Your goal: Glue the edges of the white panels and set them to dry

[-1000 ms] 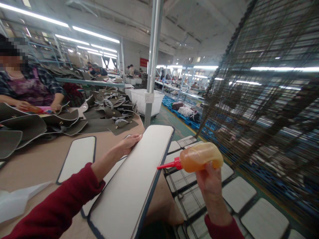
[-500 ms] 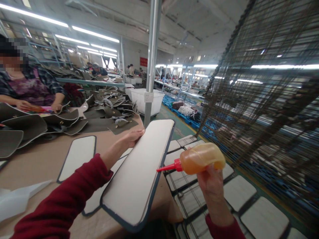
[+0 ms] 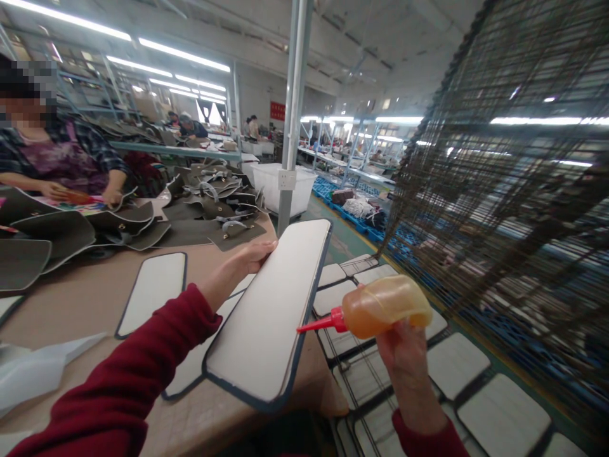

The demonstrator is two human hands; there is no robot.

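Note:
My left hand [image 3: 259, 255] grips the far left edge of a long white panel [image 3: 269, 311] with rounded corners and a dark blue rim. The panel is held tilted above the table's corner. My right hand [image 3: 404, 352] is wrapped round a soft squeeze bottle [image 3: 385, 306] of amber liquid, likely glue. Its red nozzle [image 3: 318, 324] points left, the tip at the panel's right edge; whether it touches I cannot tell. Beneath the held panel, another white panel [image 3: 188, 374] lies partly hidden on the table, and a further rimmed panel [image 3: 152, 295] lies to the left.
Dark grey-green pieces with white edges [image 3: 209, 209] are heaped on the brown table [image 3: 99, 279]. Across it a co-worker [image 3: 61, 158] handles a similar bottle. A wire rack [image 3: 476, 190] rises at right, with white panels [image 3: 504, 412] on its lower racks. A metal post [image 3: 292, 114] stands ahead.
The held panel's lower end has shifted slightly up and right. The nozzle tip sits a little lower along the panel's right edge. The view has moved slightly.

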